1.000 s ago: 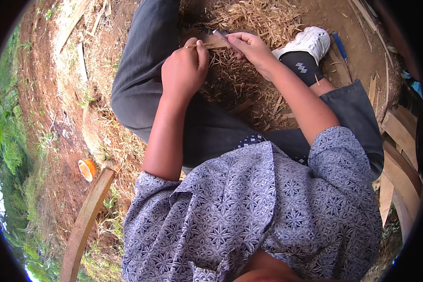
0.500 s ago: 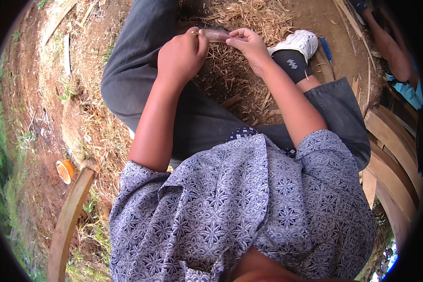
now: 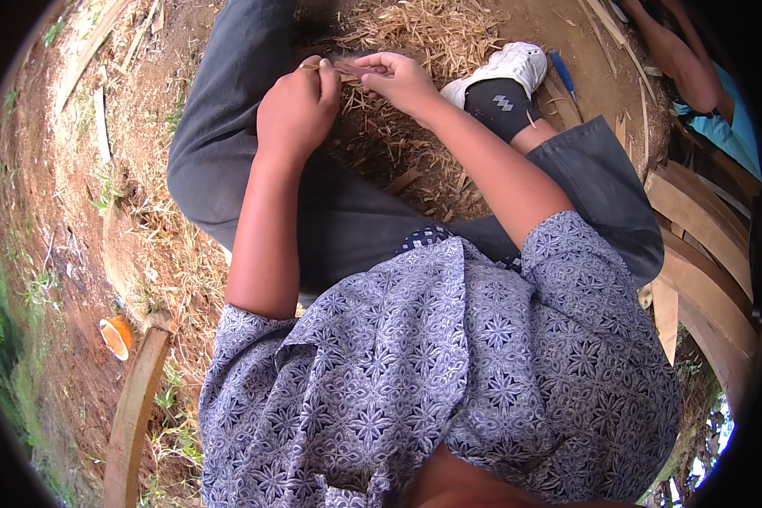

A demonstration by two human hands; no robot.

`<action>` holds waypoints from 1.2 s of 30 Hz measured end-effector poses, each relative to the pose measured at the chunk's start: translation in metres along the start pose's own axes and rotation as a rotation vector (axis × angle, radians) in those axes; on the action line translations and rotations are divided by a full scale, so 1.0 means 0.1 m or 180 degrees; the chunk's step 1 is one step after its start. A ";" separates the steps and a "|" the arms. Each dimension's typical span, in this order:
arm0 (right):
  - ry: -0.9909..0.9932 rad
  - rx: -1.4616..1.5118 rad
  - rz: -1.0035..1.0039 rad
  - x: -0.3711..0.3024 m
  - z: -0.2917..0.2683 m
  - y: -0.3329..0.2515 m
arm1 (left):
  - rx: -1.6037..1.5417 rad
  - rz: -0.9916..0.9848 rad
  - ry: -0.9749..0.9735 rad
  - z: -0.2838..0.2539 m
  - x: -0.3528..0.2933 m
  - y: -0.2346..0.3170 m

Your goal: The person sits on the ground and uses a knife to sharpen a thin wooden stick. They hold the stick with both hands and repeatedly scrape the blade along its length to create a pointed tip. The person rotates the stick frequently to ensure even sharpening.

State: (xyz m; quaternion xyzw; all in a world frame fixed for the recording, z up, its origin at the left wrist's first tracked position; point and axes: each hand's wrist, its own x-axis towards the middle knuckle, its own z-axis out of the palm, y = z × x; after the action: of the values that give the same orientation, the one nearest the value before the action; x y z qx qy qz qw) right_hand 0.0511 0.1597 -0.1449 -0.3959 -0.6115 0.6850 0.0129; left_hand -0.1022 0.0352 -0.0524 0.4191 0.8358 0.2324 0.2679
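I sit on the ground in a patterned blue shirt and grey trousers, legs bent. My left hand (image 3: 298, 106) is closed in a fist around one end of a thin brownish strip (image 3: 347, 68), which looks like bamboo or wood. My right hand (image 3: 402, 78) pinches the same strip just to the right, fingers curled over it. Both hands meet above a pile of straw-coloured shavings (image 3: 432, 34) between my legs. Any blade in my hands is hidden.
My foot in a white shoe (image 3: 501, 68) and dark sock lies at the upper right, a blue-handled tool (image 3: 562, 72) beside it. Curved wooden slats (image 3: 703, 229) are stacked at the right. Another person's arm (image 3: 681, 59) shows top right. An orange cup (image 3: 115, 336) and a plank (image 3: 135, 415) lie left.
The view has shifted, so my hands sit lower and more to the left in the picture. Both hands keep their hold on the strip. Another person's arm has come into view top right.
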 end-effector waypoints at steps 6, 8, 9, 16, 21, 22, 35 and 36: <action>0.0391 -0.1080 -0.0535 0.11 0.12 0.14 | -0.0073 -0.0146 -0.0110 -0.05 0.02 0.06; 0.0481 -0.1121 -0.0755 0.16 0.16 0.23 | -0.0102 -0.0179 -0.0118 -0.05 0.02 0.05; 0.0466 -0.1222 -0.0856 0.19 0.15 0.28 | -0.0116 -0.0196 -0.0122 -0.05 0.02 0.04; -0.0185 -0.0997 -0.0491 0.24 0.05 0.09 | -0.0199 -0.0282 -0.0135 -0.05 0.02 0.04; -0.0379 -0.0599 -0.0189 0.22 0.02 -0.05 | 0.0035 -0.0288 -0.0309 -0.07 0.04 0.10; -0.0300 -0.0655 -0.0380 0.17 0.07 -0.09 | 0.0042 -0.0272 -0.0265 -0.07 0.03 0.10; 0.0452 -0.0219 -0.0835 -0.15 0.39 -0.26 | -0.0074 -0.0212 -0.0022 -0.04 0.02 0.12; 0.0535 -0.0519 -0.0908 -0.08 0.38 -0.12 | -0.0071 -0.0206 -0.0034 -0.05 0.02 0.14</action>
State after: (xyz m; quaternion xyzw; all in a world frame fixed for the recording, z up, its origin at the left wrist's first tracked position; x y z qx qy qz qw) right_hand 0.0300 0.1270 -0.1332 -0.3607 -0.7117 0.5889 0.1288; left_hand -0.0982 0.0431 -0.0406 0.3901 0.8449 0.2306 0.2843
